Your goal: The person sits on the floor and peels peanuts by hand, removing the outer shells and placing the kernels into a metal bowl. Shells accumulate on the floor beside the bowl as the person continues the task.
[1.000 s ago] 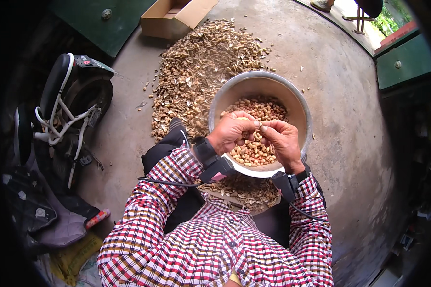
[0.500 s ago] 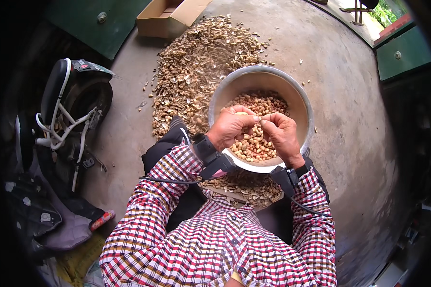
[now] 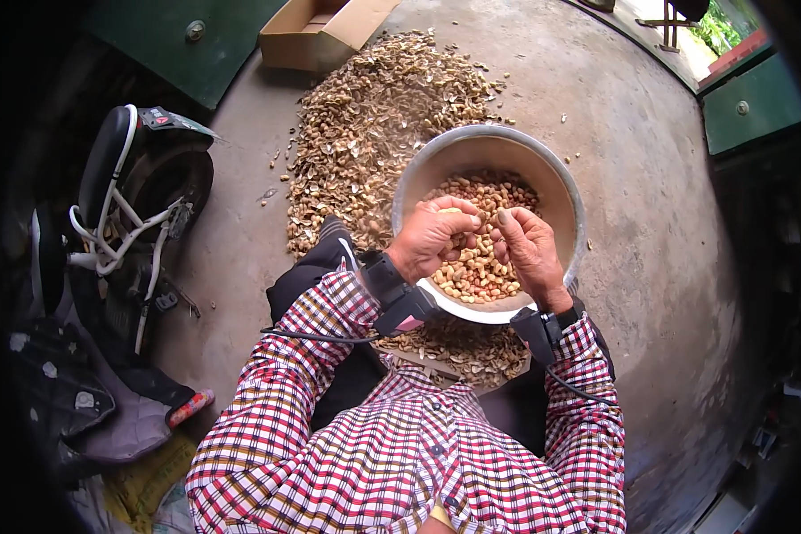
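A wide metal basin [image 3: 565, 178] stands before me, holding peanuts in their shells [image 3: 473, 271] at the near side and redder peanuts [image 3: 485, 185] toward the back. Above it, my left hand [image 3: 432, 238] is closed, with a pale peanut [image 3: 451, 211] showing between its fingers. My right hand [image 3: 529, 254] hovers a small gap to the right, its fingers curled and the thumb tip up near the index finger. Whatever it pinches is too small to name. Both wrists wear black bands with cables.
Broken peanut shells [image 3: 347, 165] lie heaped on the concrete floor [image 3: 650, 222] left of and behind the basin, with more shells [image 3: 472, 347] between my legs. An open cardboard box [image 3: 307, 44] sits at the far end. A small scooter-like vehicle [image 3: 133, 196] stands at left.
My hands, whose fingertips met before, are now slightly apart. The right thumb has lifted and the right hand has shifted a little. The left hand keeps nearly the same place.
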`<state>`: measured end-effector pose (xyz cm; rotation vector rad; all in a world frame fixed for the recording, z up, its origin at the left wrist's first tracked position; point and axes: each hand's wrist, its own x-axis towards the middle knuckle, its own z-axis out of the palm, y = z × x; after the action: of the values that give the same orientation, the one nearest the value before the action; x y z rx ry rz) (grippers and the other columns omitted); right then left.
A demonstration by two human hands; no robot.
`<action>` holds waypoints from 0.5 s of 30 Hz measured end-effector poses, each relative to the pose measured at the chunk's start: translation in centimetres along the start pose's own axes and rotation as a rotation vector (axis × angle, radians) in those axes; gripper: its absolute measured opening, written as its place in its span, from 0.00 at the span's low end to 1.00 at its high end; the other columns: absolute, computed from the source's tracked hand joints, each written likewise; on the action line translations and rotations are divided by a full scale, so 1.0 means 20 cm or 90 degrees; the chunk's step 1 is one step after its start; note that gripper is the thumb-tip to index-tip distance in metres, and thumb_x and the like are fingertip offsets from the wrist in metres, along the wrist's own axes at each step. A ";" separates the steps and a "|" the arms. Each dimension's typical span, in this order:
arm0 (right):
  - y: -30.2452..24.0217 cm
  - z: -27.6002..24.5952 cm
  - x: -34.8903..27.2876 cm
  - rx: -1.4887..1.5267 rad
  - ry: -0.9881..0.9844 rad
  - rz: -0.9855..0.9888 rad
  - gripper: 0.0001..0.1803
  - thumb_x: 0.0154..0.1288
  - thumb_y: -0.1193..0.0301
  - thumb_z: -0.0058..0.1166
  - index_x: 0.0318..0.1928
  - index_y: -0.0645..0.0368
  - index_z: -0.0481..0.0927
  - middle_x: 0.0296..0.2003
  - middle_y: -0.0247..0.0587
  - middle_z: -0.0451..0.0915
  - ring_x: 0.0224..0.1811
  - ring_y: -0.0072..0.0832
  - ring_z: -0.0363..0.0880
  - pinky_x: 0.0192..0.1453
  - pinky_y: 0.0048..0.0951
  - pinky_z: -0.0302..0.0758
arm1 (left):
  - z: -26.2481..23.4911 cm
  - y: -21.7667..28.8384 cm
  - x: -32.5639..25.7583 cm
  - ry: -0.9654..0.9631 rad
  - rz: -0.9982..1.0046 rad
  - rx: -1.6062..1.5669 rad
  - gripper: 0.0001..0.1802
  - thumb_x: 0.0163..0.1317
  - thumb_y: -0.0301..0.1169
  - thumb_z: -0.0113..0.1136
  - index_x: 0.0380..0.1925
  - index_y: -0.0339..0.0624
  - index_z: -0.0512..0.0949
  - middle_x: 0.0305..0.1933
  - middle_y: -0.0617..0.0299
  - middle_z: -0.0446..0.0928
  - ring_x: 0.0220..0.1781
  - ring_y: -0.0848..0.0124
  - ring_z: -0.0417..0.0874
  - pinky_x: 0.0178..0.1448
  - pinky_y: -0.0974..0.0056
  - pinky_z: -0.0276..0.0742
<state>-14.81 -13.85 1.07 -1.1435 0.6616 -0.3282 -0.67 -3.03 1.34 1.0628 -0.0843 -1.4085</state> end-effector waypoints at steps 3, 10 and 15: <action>-0.01 0.01 0.00 -0.076 -0.005 -0.032 0.12 0.66 0.65 0.52 0.33 0.62 0.76 0.25 0.28 0.76 0.24 0.11 0.69 0.25 0.14 0.65 | 0.00 -0.02 0.00 -0.035 -0.013 -0.009 0.08 0.57 0.25 0.61 0.35 0.44 0.73 0.29 0.63 0.78 0.23 0.77 0.78 0.16 0.76 0.62; -0.03 0.00 0.00 -0.140 -0.032 -0.053 0.13 0.67 0.65 0.51 0.32 0.62 0.77 0.24 0.28 0.76 0.24 0.11 0.68 0.25 0.15 0.64 | 0.01 -0.01 -0.03 -0.078 -0.050 -0.014 0.07 0.58 0.25 0.60 0.35 0.43 0.73 0.27 0.62 0.78 0.21 0.78 0.78 0.15 0.77 0.61; -0.02 0.00 0.00 -0.187 -0.052 -0.075 0.14 0.67 0.65 0.50 0.31 0.63 0.78 0.24 0.27 0.76 0.24 0.10 0.67 0.25 0.15 0.63 | 0.02 0.00 -0.03 -0.082 -0.046 0.008 0.05 0.58 0.25 0.59 0.34 0.42 0.73 0.26 0.62 0.77 0.21 0.78 0.79 0.15 0.77 0.60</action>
<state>-14.75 -14.17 1.47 -1.4726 0.5832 -0.2879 -1.04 -2.64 1.88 0.9936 -0.1504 -1.5430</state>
